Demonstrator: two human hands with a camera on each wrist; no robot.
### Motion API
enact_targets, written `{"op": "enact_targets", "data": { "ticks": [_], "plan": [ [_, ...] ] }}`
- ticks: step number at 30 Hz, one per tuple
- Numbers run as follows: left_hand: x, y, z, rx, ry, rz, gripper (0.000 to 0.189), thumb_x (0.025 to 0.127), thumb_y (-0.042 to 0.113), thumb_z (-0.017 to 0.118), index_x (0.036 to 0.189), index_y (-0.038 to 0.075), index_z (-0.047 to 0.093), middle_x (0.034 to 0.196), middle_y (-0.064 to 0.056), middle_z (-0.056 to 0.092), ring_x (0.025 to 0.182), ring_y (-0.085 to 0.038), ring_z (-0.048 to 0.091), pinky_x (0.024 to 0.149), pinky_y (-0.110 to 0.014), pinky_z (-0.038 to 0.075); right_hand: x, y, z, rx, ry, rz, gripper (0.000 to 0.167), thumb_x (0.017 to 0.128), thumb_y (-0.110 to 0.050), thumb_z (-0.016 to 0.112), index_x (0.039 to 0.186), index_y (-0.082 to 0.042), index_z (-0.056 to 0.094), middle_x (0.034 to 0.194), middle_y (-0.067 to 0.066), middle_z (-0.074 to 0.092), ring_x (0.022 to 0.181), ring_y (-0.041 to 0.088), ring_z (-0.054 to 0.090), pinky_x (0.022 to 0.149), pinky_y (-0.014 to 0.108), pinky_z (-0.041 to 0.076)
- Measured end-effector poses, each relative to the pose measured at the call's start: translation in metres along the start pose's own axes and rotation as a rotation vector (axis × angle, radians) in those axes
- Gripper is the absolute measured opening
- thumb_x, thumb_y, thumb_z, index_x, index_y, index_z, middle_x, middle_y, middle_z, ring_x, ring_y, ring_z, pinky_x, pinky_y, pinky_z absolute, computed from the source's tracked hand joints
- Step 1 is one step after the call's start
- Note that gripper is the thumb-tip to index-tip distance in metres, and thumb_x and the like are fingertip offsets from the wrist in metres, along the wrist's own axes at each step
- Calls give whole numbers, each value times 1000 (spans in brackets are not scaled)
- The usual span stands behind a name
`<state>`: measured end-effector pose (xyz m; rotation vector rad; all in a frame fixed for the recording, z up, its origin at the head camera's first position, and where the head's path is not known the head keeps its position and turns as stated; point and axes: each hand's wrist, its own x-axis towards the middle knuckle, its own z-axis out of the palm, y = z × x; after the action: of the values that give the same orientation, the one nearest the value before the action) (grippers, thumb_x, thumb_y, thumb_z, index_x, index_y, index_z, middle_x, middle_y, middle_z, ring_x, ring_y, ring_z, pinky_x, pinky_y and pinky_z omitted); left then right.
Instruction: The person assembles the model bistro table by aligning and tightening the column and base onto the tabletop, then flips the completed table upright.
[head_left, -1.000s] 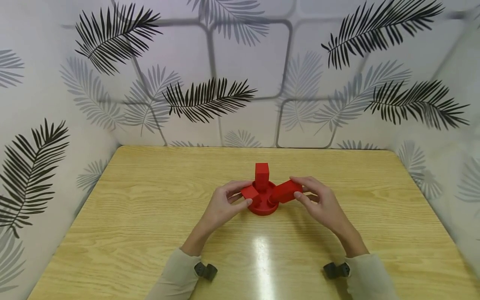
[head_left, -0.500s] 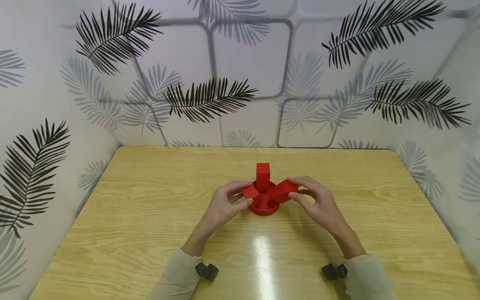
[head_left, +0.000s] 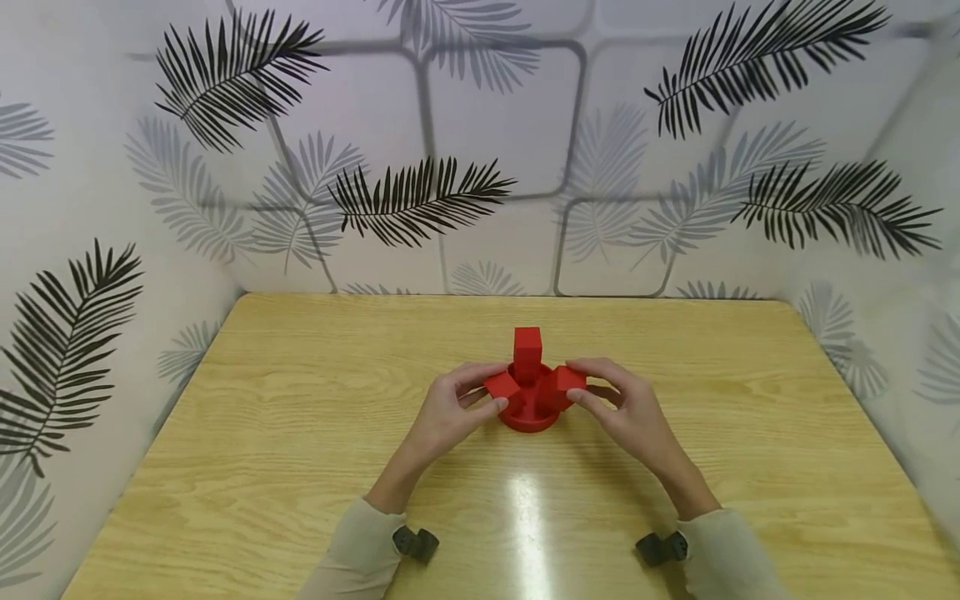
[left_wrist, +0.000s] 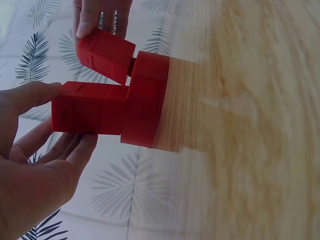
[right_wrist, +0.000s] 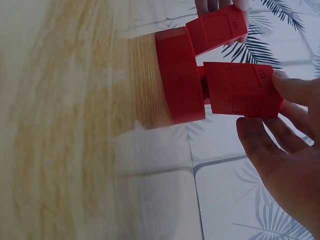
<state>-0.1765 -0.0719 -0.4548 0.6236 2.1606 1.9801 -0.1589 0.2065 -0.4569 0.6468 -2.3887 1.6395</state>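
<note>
Left block leaned outward at the left side of the red dish in the head view, pinched between thumb and fingers of the left hand. Right block tilted outward at the right side, clamped likewise by the right hand. Back block stood upright at the dish's far side. Dish sat on the wood table. Left wrist view: left block's lower end appeared against the dish. Right wrist view: narrow neck showed between right block and dish; small number marked the block.
</note>
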Motion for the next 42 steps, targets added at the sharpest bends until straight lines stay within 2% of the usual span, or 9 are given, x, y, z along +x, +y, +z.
{"op": "enact_targets", "data": {
  "ticks": [7,11,16,21,24,29,32,37,42],
  "plan": [
    [0,0,1,-6,-3,-1,45,92,-2,73,135,-6,62,135,-18,61,125,-33,60,106,-40,50,-1,-1,-7,134,-72,52,42,96,3,68,138,2,61,134,17,63,120,18,62,94,28,57],
    [0,2,1,-11,-4,0,45,92,-2,73,135,-7,62,135,-18,61,125,-34,61,107,-42,50,-1,-2,-7,112,-66,89,44,93,-3,74,137,-4,65,131,13,65,114,20,65,92,30,59],
    [-1,2,1,-16,-6,-4,44,92,-1,72,135,-7,62,135,-17,61,125,-32,61,106,-37,50,-1,-4,-4,36,-41,124,48,88,-9,82,134,-14,69,128,4,68,105,21,69,88,32,61],
    [-1,0,0,-4,-5,-5,44,93,0,72,135,-6,63,134,-15,61,124,-31,61,105,-36,51,-1,-5,-2,-22,-31,129,49,85,-11,84,132,-14,69,127,3,68,102,19,70,87,29,61],
    [0,-1,0,1,-6,1,45,92,-1,73,135,-6,62,134,-17,62,124,-31,62,105,-40,51,-2,-5,-2,-26,-40,118,50,85,-8,84,132,-12,69,128,4,68,102,21,70,87,29,61],
    [1,0,0,-18,-5,1,45,92,-1,73,135,-6,62,134,-16,62,124,-30,61,106,-38,50,-1,-4,-6,-30,-68,70,45,90,-3,77,134,-8,68,130,9,68,104,23,70,86,30,61],
    [1,0,0,-25,-5,6,44,92,-1,73,135,-6,63,135,-16,62,124,-30,61,106,-36,50,-1,-3,-7,-20,-79,52,43,93,-2,74,134,-8,68,130,9,68,111,21,68,90,32,60],
    [1,1,0,-21,-2,0,44,92,-2,73,135,-6,63,134,-15,62,124,-30,62,106,-36,51,-1,-3,-6,24,-95,58,42,97,-2,70,138,-8,65,136,7,66,125,20,61,99,30,55],
    [1,-2,0,-21,-3,0,45,91,-2,74,135,-7,63,134,-18,62,124,-33,61,106,-39,51,-3,-4,-4,38,-92,81,40,97,-6,71,136,-8,66,134,5,67,122,21,64,96,31,57]
  ]
}}
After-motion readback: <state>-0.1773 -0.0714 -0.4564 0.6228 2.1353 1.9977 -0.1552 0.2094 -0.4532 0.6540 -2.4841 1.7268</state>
